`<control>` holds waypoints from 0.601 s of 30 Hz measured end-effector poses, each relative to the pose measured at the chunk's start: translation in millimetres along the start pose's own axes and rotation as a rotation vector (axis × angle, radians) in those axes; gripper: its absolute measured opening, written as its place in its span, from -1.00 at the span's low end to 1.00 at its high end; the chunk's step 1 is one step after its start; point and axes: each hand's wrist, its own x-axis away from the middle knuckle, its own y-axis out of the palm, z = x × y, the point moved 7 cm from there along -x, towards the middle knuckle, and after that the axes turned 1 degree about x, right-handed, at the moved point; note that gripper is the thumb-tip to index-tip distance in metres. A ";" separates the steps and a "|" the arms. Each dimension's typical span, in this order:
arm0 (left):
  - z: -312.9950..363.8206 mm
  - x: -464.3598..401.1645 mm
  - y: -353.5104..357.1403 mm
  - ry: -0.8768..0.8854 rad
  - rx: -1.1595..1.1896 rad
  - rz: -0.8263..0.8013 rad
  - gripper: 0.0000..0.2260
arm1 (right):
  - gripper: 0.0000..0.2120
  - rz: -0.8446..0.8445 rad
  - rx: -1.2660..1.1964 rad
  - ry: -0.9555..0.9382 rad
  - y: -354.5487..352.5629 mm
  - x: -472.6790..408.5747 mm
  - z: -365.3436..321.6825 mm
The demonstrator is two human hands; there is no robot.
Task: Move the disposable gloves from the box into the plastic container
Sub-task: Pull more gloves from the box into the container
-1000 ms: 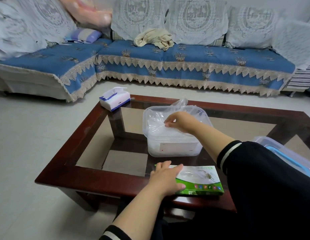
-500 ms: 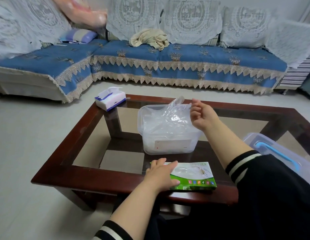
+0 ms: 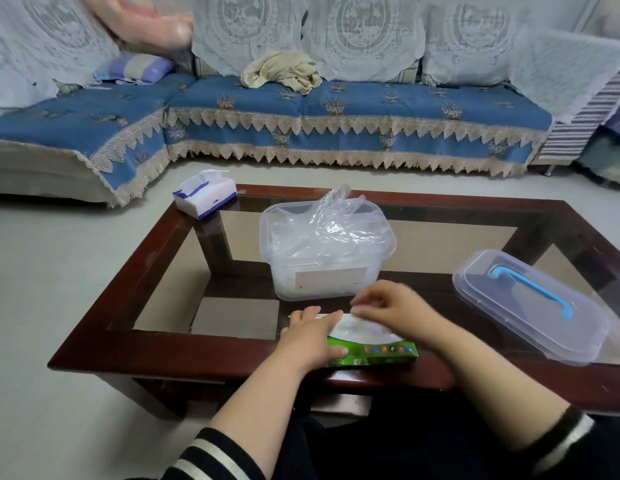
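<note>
The head view is the only one, and it looks down on a dark wooden coffee table (image 3: 104, 336) with glass panels. Near its front edge lies the green glove box (image 3: 372, 351), flat, with a white opening in its top. The left hand (image 3: 310, 336) lies over the box's left end, fingers stretched across the top and the thumb down its front face, so it pins the box in place. The right hand (image 3: 393, 310) hovers over the opening with its fingers loosely bent towards it. The hand is blurred, so whether the fingertips already pinch a glove cannot be told.

Just behind the box stands the clear plastic container (image 3: 324, 271), open. Thin transparent gloves (image 3: 333, 220) are heaped in it, and one pokes up above the rim. Its lid (image 3: 530, 306), with a blue handle, lies apart at the right. A tissue pack (image 3: 204, 195) sits at the far left corner.

The gloves are likely almost weightless, limp film that clings and slips. A light fingertip pinch on the top sheet at the opening should serve. The box looks light too and would probably lift with the pull, hence the steadying hand. More than one sheet may come out together. The springy heap may need pressing down to stay inside.
</note>
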 end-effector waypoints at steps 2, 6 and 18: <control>1.7 0.7 -0.2 0.005 0.006 0.011 -0.38 | -0.75 -0.096 0.308 -0.081 28.7 0.8 -1.7; 1.7 0.8 0.0 0.001 0.000 0.017 -0.38 | -0.72 -0.076 0.375 -0.008 40.1 -3.4 5.4; -0.9 -3.4 2.7 -0.019 -0.010 0.023 -0.35 | -0.92 0.259 0.191 -0.043 6.7 5.4 -3.9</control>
